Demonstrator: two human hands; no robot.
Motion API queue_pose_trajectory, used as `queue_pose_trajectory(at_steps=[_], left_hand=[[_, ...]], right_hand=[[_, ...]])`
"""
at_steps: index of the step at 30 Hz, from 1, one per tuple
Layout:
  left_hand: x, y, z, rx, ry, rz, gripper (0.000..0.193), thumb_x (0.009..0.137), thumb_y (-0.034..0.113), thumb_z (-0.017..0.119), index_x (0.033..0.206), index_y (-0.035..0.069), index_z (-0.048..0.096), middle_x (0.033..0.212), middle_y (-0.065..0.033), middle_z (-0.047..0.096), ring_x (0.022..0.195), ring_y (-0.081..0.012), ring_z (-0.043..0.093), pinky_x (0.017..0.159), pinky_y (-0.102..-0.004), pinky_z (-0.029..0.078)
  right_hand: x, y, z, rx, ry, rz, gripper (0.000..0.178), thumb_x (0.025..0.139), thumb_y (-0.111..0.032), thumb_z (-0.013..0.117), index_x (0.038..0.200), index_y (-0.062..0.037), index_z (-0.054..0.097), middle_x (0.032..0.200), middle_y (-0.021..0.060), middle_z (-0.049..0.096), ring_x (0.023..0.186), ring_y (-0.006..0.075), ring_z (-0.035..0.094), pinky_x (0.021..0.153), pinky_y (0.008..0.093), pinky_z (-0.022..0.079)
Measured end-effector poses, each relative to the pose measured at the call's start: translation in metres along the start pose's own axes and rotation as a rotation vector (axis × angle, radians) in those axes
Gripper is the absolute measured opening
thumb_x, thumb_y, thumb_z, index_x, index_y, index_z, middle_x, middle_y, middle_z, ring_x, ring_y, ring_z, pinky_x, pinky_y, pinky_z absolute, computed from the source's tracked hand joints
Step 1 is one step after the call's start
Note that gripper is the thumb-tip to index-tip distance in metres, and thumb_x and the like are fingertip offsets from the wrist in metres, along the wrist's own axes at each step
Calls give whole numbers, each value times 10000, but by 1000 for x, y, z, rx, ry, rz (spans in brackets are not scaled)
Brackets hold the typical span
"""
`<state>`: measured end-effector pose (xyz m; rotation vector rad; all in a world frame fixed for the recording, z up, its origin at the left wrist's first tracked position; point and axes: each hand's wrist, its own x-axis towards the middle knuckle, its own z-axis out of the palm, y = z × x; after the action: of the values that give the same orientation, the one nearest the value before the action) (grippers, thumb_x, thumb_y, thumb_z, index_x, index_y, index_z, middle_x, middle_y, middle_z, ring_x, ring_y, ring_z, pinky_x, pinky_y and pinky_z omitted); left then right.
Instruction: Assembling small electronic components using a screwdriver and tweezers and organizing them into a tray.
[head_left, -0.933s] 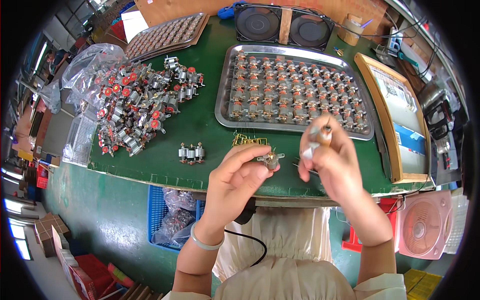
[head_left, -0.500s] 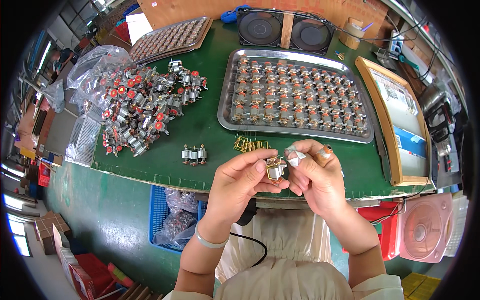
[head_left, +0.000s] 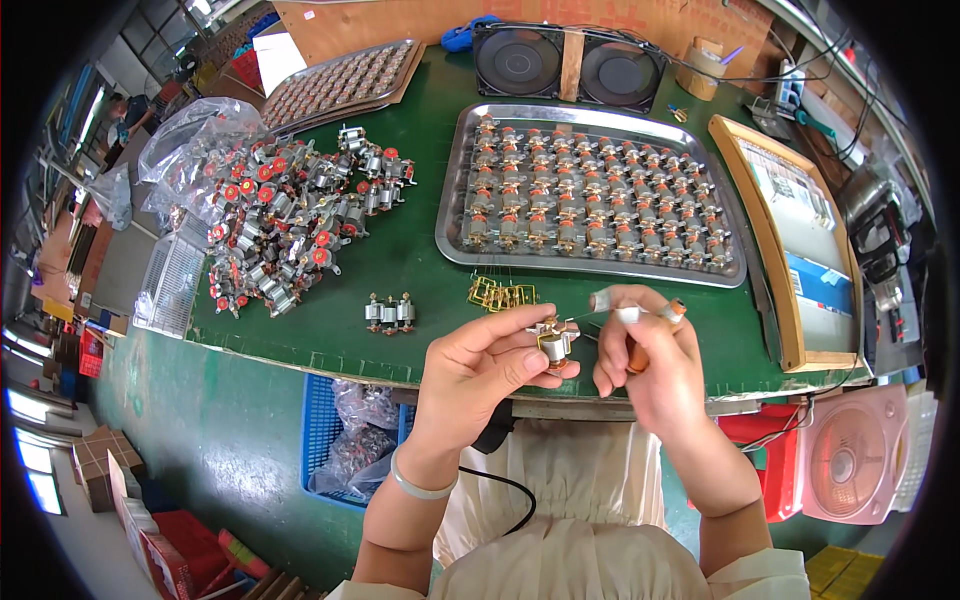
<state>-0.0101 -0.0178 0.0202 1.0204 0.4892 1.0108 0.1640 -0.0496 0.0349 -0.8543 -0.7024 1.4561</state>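
Note:
Between the thumb and fingers of my left hand (head_left: 472, 372) is a small silver motor-like part (head_left: 556, 348) with a brass-coloured frame and a reddish underside. To its right, my right hand (head_left: 660, 365) is curled closed, white tape wrapped round some fingertips. An orange-brown handle (head_left: 637, 357) shows in its grip; the rest of that tool is mostly hidden. Just beyond my hands lie several brass-coloured wire frames (head_left: 500, 294). A short row of silver parts (head_left: 389, 313) stands left of my left hand.
A metal tray (head_left: 600, 272) of similar parts in rows lies ahead. At left is a heap of loose parts (head_left: 270, 225) beside a plastic bag (head_left: 185, 135). Another filled tray (head_left: 415, 45), two black fans (head_left: 520, 58) and a wood-framed panel (head_left: 790, 250) stand around.
My right hand has drawn back slightly to the right, away from the silver part, and turned, showing more of the orange-brown handle. My left hand keeps its hold, nearly still.

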Motion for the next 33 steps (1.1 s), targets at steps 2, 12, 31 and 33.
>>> queue_pose_trajectory(at_steps=[2,12,31,33], left_hand=[[0,-2,-3,0,11,8,347,834,12,556,1165,-57,479,992,-177,600,852,-279,631,727,-319,550],[0,-4,7,-300,259,35,347,869,88,530,1198,6,455,1092,-171,566,907,-275,617,726,-293,546],[3,-12,18,-336,398,144,335,862,90,544,1174,4,457,1089,-152,568,952,-267,599,774,-302,534],[4,-12,18,-331,397,146,337,859,85,547,1174,2,456,1083,-154,571,946,-270,601,773,-307,534]], right_hand=[[1,-2,-4,-303,3,-170,314,851,-239,459,966,49,507,626,19,492,480,73,391,464,234,354],[-22,1,-3,-295,-66,-370,279,734,2,592,997,22,503,772,83,572,641,115,507,579,238,423],[-20,24,1,-946,-28,-692,299,716,78,606,1008,33,553,864,140,559,719,250,568,632,303,472],[-17,28,1,-1035,-20,-845,286,736,70,599,1016,35,551,861,146,566,717,239,569,621,294,472]])
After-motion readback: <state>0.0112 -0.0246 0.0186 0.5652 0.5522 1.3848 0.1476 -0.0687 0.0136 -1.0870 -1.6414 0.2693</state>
